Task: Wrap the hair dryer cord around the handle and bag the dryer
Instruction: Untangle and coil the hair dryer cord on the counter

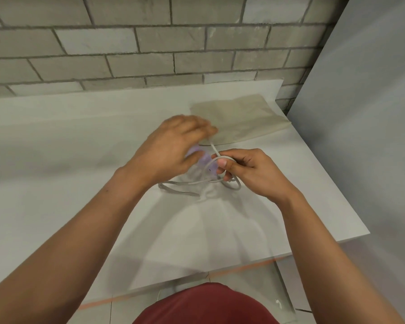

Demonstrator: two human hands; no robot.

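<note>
A pale purple hair dryer (202, 160) lies on the white counter (68, 160), mostly hidden under my hands. My left hand (173, 146) covers it from the left, fingers curled, blurred, holding the grey cord (185, 183) near its upper end. My right hand (248, 171) grips the dryer's handle, with a loop of cord passing over the thumb. More cord lies in loose loops on the counter just below both hands. A flat beige bag (241, 120) rests on the counter behind the hands, apart from the dryer.
A grey brick wall (150, 43) runs along the back of the counter. A plain grey panel (372, 113) stands at the right. The counter's right edge (332, 183) and front edge drop to a tiled floor.
</note>
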